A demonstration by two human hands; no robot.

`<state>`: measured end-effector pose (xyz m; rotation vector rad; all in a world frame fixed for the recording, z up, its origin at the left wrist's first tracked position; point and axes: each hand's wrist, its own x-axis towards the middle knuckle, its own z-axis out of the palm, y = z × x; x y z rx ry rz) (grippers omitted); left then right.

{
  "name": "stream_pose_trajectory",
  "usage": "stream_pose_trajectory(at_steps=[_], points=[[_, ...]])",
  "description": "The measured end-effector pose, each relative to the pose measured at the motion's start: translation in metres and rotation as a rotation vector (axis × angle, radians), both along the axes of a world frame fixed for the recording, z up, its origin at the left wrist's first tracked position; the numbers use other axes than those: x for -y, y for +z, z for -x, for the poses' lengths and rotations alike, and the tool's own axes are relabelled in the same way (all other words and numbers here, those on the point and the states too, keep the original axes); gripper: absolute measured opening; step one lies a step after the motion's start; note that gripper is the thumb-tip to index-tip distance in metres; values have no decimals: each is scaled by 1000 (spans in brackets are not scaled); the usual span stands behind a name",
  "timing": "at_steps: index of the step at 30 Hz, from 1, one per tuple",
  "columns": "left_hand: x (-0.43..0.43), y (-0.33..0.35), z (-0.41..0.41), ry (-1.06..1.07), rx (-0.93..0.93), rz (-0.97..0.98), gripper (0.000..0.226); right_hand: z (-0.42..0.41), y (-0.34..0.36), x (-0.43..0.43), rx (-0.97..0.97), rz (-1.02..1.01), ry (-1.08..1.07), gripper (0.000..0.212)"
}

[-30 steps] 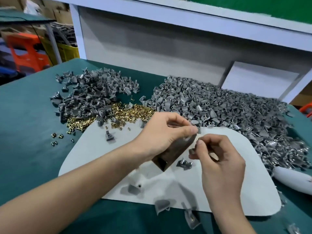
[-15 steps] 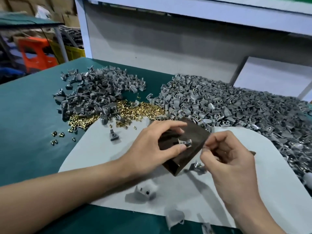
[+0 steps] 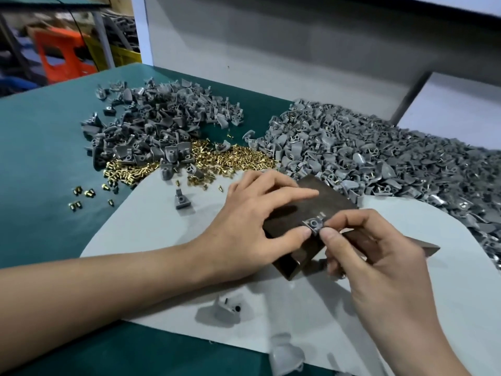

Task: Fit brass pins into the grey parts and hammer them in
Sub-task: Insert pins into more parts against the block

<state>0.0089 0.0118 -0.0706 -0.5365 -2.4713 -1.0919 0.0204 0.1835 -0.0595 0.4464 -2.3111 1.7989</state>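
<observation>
- A workshop desk point(image 3: 40, 158) under teal cloth carries a pale grey mat point(image 3: 162, 240), and a dark block point(image 3: 325, 202) sits on the mat.
- Beyond the block lies a heap of brass pins point(image 3: 230, 158). A large pile of grey parts point(image 3: 379, 158) spreads beyond the block and to its right.
- The left hand point(image 3: 252, 221) grasps the block, its thumb tip touching one grey part point(image 3: 314, 223) at the block's near top edge.
- The right hand point(image 3: 374, 261) pinches that part between thumb and forefinger.
- The part should probably sit flat on the block, hole upward, with the block steadied and fingertips off the hole. Whether a pin is already in it cannot be told.
- No brand, label or writing is legible.
</observation>
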Motion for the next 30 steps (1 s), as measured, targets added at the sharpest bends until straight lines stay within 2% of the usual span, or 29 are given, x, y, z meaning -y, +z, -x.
stream_pose_trajectory(at_steps=[4,10,16,20,25,30], points=[[1,-1,1,-43,-23,-19,24,2,-2,-3,-2,-2,0,19],[1,-1,1,-118,-28,-199,10,0,-1,-2,-15,-5,14,18],[-1,1,-4,-173,-202,-138,19,4,-5,-2,-32,-82,-6,24],[-1,2,-5,-143,-219,-162,34,4,-7,-4,-43,-113,-47,19],[0,0,-5,-148,-213,-180,35,3,-7,-4,-45,-152,-68,19],[0,0,-5,-145,-183,-203,25,-1,-4,-1,17,-31,-32,5]])
